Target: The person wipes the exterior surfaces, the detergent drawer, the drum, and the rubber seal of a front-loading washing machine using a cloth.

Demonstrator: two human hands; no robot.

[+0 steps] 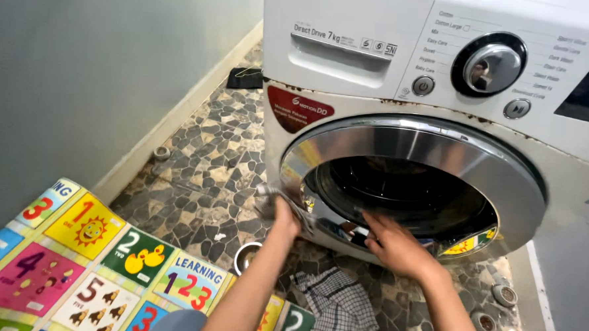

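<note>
Stone-patterned floor fronts a washing machine; left hand grips its door, right hand flat, fingers spread.

Grey-green wall, pebble-mosaic floor, colourful number play mat.

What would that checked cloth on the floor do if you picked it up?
The checked cloth would probably hang floppy, since it already lies crumpled in soft folds on the stone floor. It looks thin, so likely light. It seems unlikely to roll or break.
</note>
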